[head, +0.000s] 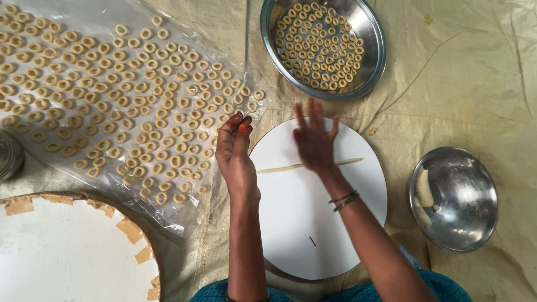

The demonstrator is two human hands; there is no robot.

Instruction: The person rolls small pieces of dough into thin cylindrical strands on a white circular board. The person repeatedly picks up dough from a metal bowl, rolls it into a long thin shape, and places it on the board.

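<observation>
Pale dough strand (310,165) on white round board (319,235), under flat, spread right hand (314,140).

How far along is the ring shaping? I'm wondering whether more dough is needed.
Done: many dough rings lie on the plastic sheet, more in the steel pan. In hand: the right hand rolls a thin dough strand on the white board. Left: dough pieces in the steel bowl.

Dough strip (309,164) on round board (313,235), ring-filled plate (376,61) behind.
</observation>
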